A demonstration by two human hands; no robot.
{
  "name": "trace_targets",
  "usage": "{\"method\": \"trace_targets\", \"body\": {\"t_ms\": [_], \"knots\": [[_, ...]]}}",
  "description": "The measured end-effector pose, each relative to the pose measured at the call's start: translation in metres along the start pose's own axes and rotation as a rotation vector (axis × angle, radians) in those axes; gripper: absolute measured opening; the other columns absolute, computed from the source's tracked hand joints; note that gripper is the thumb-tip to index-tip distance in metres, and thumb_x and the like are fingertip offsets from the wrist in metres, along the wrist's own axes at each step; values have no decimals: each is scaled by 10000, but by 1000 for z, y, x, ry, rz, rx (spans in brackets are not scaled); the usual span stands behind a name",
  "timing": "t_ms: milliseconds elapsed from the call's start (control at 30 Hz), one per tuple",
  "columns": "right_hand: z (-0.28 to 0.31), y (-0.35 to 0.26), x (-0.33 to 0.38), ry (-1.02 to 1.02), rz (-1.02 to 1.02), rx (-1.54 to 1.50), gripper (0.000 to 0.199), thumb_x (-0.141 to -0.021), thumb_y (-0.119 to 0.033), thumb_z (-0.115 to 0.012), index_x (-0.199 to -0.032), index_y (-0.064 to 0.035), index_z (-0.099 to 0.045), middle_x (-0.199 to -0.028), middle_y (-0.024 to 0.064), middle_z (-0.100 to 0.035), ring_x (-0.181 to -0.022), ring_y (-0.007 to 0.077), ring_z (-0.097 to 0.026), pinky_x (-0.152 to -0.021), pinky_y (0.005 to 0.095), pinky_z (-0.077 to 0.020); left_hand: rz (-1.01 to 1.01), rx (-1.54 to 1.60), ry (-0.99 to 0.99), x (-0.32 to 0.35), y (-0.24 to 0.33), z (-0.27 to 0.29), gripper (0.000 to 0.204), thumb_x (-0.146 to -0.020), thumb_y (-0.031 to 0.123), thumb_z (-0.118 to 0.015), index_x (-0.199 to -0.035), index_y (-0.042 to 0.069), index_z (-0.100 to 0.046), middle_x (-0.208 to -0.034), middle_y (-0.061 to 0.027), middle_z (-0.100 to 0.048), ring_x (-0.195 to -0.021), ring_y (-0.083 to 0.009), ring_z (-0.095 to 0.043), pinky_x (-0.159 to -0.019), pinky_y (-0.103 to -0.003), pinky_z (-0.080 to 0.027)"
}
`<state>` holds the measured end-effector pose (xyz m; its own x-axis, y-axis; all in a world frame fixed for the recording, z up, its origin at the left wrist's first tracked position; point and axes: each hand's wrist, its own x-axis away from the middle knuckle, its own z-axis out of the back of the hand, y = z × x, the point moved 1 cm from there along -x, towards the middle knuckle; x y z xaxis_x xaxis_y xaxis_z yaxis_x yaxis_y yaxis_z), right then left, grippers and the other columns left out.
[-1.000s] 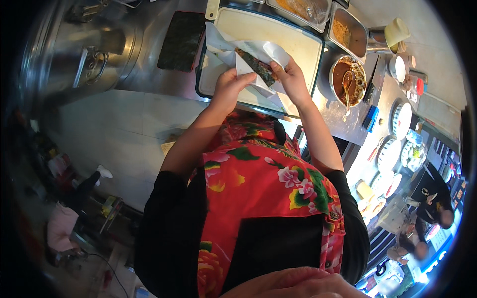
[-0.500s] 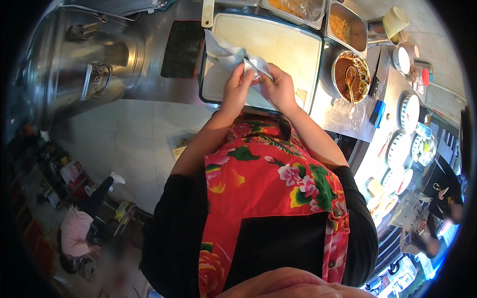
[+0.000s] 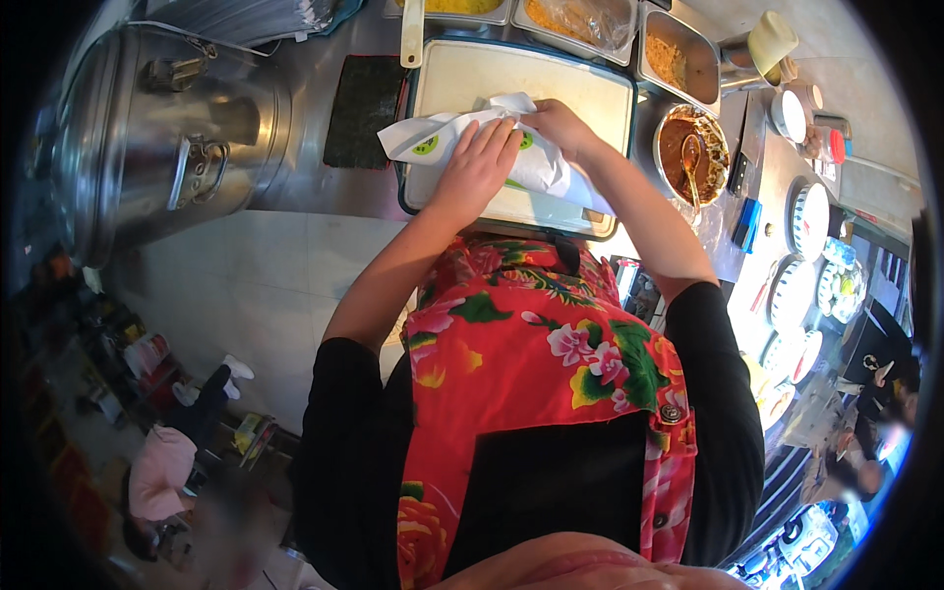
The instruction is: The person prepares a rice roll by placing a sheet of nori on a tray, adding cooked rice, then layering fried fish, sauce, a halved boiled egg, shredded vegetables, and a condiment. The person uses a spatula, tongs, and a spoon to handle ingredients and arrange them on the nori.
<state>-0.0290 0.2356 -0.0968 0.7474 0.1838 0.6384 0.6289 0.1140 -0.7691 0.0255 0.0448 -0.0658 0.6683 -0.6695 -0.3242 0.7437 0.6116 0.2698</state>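
A white sheet of wrapping paper [image 3: 547, 175] with green printed patches lies slantwise over the pale cutting board [image 3: 472, 79]. It looks folded over, and whatever is inside, if anything, is hidden. Flat on the paper's middle rests my left hand [image 3: 477, 162], its fingers extended side by side. My right hand [image 3: 562, 130] is bent over the paper's far edge, with the fingertips partly out of sight, and appears to pinch it. One loose end of the paper sticks out left of my left hand; the other hangs toward the board's near right corner.
Right of the board stands a bowl of brown sauce [image 3: 678, 162] with a spoon [image 3: 692, 162] in it. Metal trays of food [image 3: 681, 59] line the far side. A dark mat [image 3: 362, 113] and a large steel pot [image 3: 167, 128] are to the left. A white handle [image 3: 412, 34] overhangs the board's far left corner.
The paper, held up crumpled between both hands before, now lies spread lower across the board. My left hand has flattened onto it, and my right hand has moved to its far edge.
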Motion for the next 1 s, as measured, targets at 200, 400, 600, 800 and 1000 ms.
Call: {"method": "trace_targets", "body": {"t_ms": [200, 400, 600, 800, 1000], "knots": [[9, -30, -17, 206, 607, 1154, 236, -959, -220, -507, -1023, -68, -675, -960, 201, -705, -890, 387, -674, -741, 472, -533, 24, 109, -146, -16, -14, -2, 563, -726, 112, -751, -1236, 9, -536, -1149, -124, -603, -1144, -297, -567, -1087, -499, -361], [22, -36, -39, 202, 462, 1379, 260, -991, -220, -419, -1174, -67, -520, -1017, 197, -698, -921, 376, -679, -786, 456, -550, 58, 203, -304, -32, -18, 4, 647, -643, 121, -834, -1205, 4, -535, -1098, -153, -615, -1080, -336, -597, -1032, -480, -418], [24, -27, -57, 180, 419, 1445, 271, -1003, -228, -366, -1201, -74, -470, -1060, 196, -692, -927, 394, -675, -791, 461, -551, 28, 295, -301, -37, -31, -8, 594, -602, 152, -862, -1083, 3, -547, -1013, -182, -631, -997, -369, -621, -858, -433, -508], [12, -76, 16, 458, 582, 1359, 429, -930, -390, -605, -1131, -11, -598, -969, 214, -670, -895, 367, -665, -764, 455, -551, 74, 287, -490, -44, -40, -11, 613, -609, 162, -862, -1109, -20, -558, -1068, -190, -633, -1067, -372, -597, -950, -435, -472], [-54, 1, 72, 418, 605, 1456, 786, -714, -243, -774, -1355, 51, -428, -1229, 210, -564, -1121, 348, -574, -985, 452, -424, 56, 267, -585, -51, -44, -13, 563, -577, 146, -880, -1036, -17, -597, -1068, -186, -637, -1079, -364, -593, -945, -415, -494]]}}
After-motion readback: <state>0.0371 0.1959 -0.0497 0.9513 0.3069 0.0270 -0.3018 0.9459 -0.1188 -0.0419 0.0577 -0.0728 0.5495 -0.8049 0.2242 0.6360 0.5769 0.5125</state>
